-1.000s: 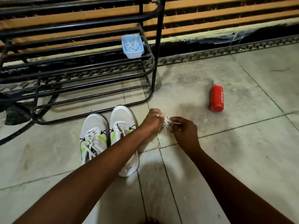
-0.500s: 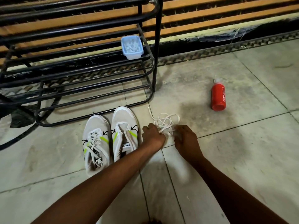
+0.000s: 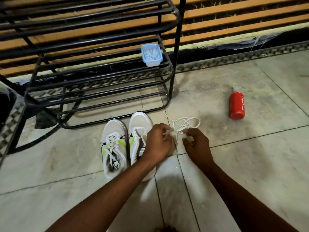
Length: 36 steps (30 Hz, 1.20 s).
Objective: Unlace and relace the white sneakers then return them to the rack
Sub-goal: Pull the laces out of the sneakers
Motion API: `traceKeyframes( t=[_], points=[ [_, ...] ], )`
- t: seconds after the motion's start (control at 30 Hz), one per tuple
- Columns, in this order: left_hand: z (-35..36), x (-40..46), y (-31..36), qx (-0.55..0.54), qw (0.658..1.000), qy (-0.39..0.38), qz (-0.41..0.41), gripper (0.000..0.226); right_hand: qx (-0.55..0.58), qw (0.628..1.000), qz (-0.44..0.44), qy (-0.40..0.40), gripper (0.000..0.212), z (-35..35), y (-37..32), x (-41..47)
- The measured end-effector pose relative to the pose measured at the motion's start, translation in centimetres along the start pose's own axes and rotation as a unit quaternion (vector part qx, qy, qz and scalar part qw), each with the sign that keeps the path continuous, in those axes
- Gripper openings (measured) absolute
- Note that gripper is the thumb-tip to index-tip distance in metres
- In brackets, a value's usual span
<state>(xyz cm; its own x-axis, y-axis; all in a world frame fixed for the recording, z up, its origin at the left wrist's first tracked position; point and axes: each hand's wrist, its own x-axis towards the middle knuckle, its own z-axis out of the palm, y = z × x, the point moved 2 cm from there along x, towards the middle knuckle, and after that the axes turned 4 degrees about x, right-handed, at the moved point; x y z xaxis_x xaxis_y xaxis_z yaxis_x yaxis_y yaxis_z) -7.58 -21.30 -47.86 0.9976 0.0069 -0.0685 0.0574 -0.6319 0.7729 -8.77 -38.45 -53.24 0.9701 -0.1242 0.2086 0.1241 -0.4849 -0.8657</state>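
**White sneakers: one lace out, loose on the floor**

The white sneakers (image 3: 127, 144) stand side by side on the floor at 6 o'clock from the rack (image 3: 93, 77). The right one is unlaced; its lace (image 3: 185, 124) lies tangled at its 3 o'clock. The left hand (image 3: 158, 144) and right hand (image 3: 195, 146) hover with loosely curled fingers, seemingly gripping nothing. Next, likely find a lace end for relacing.

Loose white lace (image 3: 185, 124), bunched up off the floor btwn both hands 1 s ago, now lies spread in loops on the tile. Left hand (image 3: 158, 144) & right hand (image 3: 196, 146) have dropped low, fingers curled at its near end.
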Motion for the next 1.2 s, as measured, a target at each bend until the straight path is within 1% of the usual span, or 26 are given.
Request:
traceKeyframes(
  t=[0.07,0.13,0.2,0.27,0.33,0.4,0.43,0.5,0.57,0.63,0.73,0.83,0.97,1.0,1.07,1.13,1.2],
  points=[
    [-2.1,-0.9,-0.4,0.0,0.997,0.053,0.058,0.028,0.024,1.0,-0.013,-0.006,0.026,1.4,-1.3,-0.4],
    [-4.2,-1.7,-0.9,-0.013,0.992,0.091,0.085,0.032,0.032,0.998,-0.05,-0.013,0.022,2.8,-2.8,-0.8],
    [-6.1,-2.3,-1.6,-0.027,0.989,0.123,0.073,0.037,0.034,0.996,-0.071,-0.038,0.022,4.1,-4.4,-1.0],
    [-7.5,-2.8,-2.3,-0.012,0.99,0.135,0.046,0.039,0.04,0.995,-0.057,-0.074,0.025,5.4,-5.7,-1.2],
    [-8.3,-3.2,-2.8,0.023,0.994,0.104,0.003,0.043,0.042,0.991,-0.064,-0.11,0.03,6.6,-6.6,-1.5],
    [-8.3,-3.4,-3.4,0.065,0.996,0.044,-0.031,0.054,0.031,0.985,-0.088,-0.145,0.037,7.5,-7.2,-1.8],
    [-8.1,-3.4,-3.7,0.084,0.996,0.014,-0.036,0.058,0.026,0.983,-0.097,-0.156,0.039,7.8,-7.3,-2.0],
    [-7.6,-3.5,-4.3,0.1,0.994,-0.026,-0.029,0.054,0.014,0.982,-0.096,-0.16,0.04,8.1,-7.4,-2.1],
    [-7.1,-3.5,-4.8,0.104,0.994,-0.03,-0.017,0.052,-0.005,0.986,-0.078,-0.148,0.042,8.1,-7.4,-2.2],
    [-6.7,-3.4,-5.1,0.108,0.994,-0.028,-0.01,0.056,-0.02,0.989,-0.069,-0.129,0.041,7.9,-7.5,-2.3],
    [-5.9,-3.3,-4.9,0.089,0.995,-0.032,0.013,0.057,-0.022,0.992,-0.079,-0.1,0.034,7.4,-7.5,-2.5],
    [-5.2,-3.0,-5.0,0.082,0.996,-0.032,0.022,0.056,-0.023,0.992,-0.087,-0.087,0.027,6.4,-7.0,-2.3],
    [-4.8,-3.0,-4.8,0.096,0.994,-0.048,0.025,0.072,-0.03,0.99,-0.091,-0.105,0.028,5.6,-6.8,-2.0],
    [-4.9,-3.1,-4.7,0.098,0.993,-0.053,0.033,0.071,-0.025,0.99,-0.088,-0.11,0.029,5.5,-6.9,-1.9],
    [-5.5,-3.7,-4.5,0.104,0.992,-0.047,0.056,0.061,-0.026,0.988,-0.087,-0.124,0.033,5.5,-7.1,-1.9],
    [-6.6,-4.4,-4.6,0.114,0.989,-0.014,0.088,0.046,-0.047,0.984,-0.096,-0.139,0.035,5.6,-7.3,-1.9],
    [-7.9,-5.0,-4.9,0.131,0.984,0.023,0.119,0.035,-0.075,0.982,-0.108,-0.135,0.035,5.6,-7.5,-1.8]
  ],
)
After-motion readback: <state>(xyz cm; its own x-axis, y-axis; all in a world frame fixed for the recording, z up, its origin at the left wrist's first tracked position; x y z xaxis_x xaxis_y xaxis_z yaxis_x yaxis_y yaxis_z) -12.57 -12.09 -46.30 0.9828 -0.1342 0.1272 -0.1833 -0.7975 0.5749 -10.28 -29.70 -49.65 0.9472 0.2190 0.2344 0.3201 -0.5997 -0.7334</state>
